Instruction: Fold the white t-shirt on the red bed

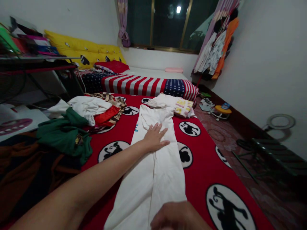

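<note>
White trousers (165,172) lie lengthwise on a red blanket (199,166) with black figures in white circles. My left hand (155,138) rests flat on their upper part, fingers spread, holding nothing. At the bottom edge, my right hand (179,215) shows only in part, over the lower end of the trousers. Its fingers look curled in; their tips and anything between them are hidden by the hand and the frame edge. Beyond the waist end sits a pile of folded light clothes (170,101), a yellow-patterned piece (184,107) on its right.
To the left lie a green garment (64,134), a white garment (87,107) and dark brown clothing (35,175). A bed with a flag-patterned cover (144,84) stands behind. On the right floor are a small orange stool (219,109) and a dark folding chair (275,153).
</note>
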### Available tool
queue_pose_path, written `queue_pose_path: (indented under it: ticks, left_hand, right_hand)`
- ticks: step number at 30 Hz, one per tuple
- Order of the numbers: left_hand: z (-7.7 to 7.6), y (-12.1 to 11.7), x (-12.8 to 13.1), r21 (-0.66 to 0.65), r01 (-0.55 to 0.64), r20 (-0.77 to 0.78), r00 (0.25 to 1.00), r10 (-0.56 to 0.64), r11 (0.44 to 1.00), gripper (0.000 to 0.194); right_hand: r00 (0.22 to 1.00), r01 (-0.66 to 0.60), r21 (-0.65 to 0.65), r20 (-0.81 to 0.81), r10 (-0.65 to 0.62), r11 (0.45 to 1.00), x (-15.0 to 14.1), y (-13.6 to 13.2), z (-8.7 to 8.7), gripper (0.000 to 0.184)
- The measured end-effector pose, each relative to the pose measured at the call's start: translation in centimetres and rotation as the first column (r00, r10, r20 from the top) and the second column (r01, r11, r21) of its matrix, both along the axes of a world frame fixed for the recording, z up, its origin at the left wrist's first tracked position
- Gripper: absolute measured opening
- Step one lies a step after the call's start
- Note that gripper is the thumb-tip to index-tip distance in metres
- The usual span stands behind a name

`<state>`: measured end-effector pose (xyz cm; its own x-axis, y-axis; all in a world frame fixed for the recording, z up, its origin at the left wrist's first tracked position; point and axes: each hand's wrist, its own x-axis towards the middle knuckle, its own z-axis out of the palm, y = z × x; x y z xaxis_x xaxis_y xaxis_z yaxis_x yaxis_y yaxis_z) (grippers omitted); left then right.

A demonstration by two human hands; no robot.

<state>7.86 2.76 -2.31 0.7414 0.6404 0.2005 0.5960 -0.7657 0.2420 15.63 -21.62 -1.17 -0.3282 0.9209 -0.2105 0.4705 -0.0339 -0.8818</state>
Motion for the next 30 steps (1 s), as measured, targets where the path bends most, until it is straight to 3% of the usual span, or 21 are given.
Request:
queue_pose_path:
  ticks: [4,11,16,20,22,25,30]
  left_hand:
    - [-1.5,-0.7,-0.5,0.047,-0.032,-0.002,0.999,0.032,0.998,0.068]
    - [-1.9,-0.5,-0.4,0.030,-0.061,0.100,0.993,0.058,0.998,0.073]
    - [-2.1,-0.6,-0.5,0.009,-0.045,0.129,0.991,0.043,0.999,0.069]
    - [-2.0,-0.7,-0.5,-0.019,-0.044,0.139,0.989,0.046,0.999,0.070]
    - [-2.0,-0.7,-0.5,-0.029,-0.046,0.145,0.988,0.050,0.999,0.070]
    - [-1.9,-0.7,-0.5,-0.039,-0.045,0.152,0.987,0.050,0.998,0.070]
    - [-1.7,-1.0,-0.6,-0.036,-0.052,0.166,0.984,0.057,0.998,0.067]
  right_hand:
    - [0.961,0.276,0.095,-0.036,-0.274,0.956,2.3,3.1,2.9,0.029]
    - [0.863,0.506,0.216,-0.106,-0.495,0.835,7.9,13.2,2.2,0.033]
    - [0.805,0.538,0.403,0.013,-0.593,0.740,11.8,22.4,3.0,0.030]
    - [0.705,0.436,0.586,0.251,-0.664,0.684,13.1,28.6,4.8,0.033]
    - [0.641,0.357,0.615,0.387,-0.663,0.703,13.3,30.8,5.5,0.034]
    - [0.599,0.301,0.540,0.535,-0.596,0.786,13.6,32.9,6.1,0.032]
    - [0.553,0.234,0.482,0.648,-0.523,0.844,14.5,35.6,6.6,0.018]
